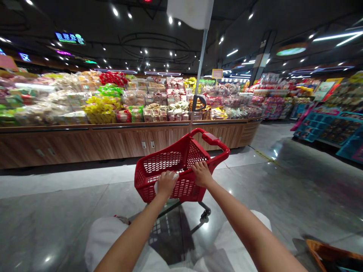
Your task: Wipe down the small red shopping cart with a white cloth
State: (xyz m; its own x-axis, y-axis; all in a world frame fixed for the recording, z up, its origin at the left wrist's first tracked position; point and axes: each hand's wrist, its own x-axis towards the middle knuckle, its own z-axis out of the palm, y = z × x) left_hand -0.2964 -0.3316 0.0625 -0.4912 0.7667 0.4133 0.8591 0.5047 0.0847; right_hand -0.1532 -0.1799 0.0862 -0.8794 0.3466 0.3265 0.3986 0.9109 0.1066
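A red plastic shopping basket on wheels (170, 162) stands on the grey tiled floor right in front of me, tilted, with its handle (211, 138) up to the right. My left hand (166, 183) is closed on the basket's near rim and presses a white cloth or paper (173, 175) against it. My right hand (202, 173) grips the same rim a little further right. The basket looks empty. Both my forearms reach forward from the bottom of the view.
A long wooden display counter (113, 141) piled with bagged snacks runs across behind the basket. A grey pole with a white sign (198, 75) rises from it. More shelves (334, 128) stand at the right. An orange basket (331, 255) sits at the bottom right.
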